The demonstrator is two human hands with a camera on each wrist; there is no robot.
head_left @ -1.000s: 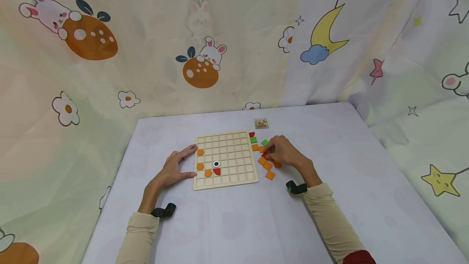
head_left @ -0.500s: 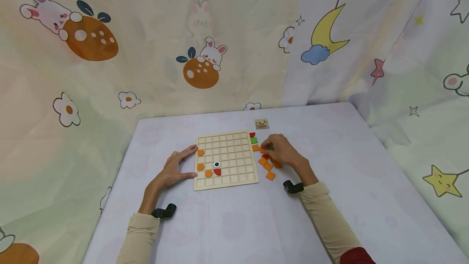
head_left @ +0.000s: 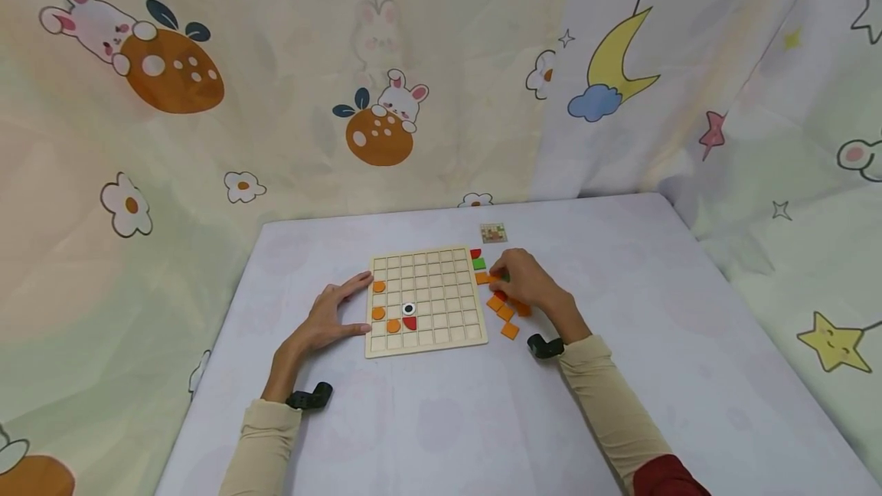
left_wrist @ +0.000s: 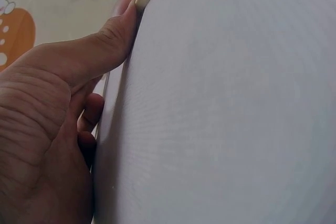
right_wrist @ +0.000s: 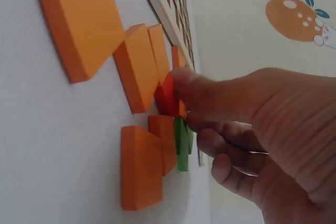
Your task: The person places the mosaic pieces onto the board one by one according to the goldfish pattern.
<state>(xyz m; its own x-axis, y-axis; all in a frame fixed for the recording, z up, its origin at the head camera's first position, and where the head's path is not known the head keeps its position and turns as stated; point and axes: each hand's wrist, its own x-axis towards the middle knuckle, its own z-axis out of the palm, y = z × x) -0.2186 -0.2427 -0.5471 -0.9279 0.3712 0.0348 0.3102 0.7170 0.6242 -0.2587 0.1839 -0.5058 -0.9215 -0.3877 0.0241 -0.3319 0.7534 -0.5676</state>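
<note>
Bunny-patterned cloth (head_left: 475, 121) hangs behind a white-covered table (head_left: 427, 427). The left hand (head_left: 324, 320), thumb and fingers spread wide, touches the side of a square, pale wooden grid board (head_left: 444, 320). Three round orange pieces (head_left: 378, 314) sit on it, just past those fingertips. The right hand (head_left: 527, 282), fingers bent, is among flat orange squares (head_left: 510, 331), a flat red piece (right_wrist: 166, 97) by its thumb; I cannot tell if it pinches any.
</note>
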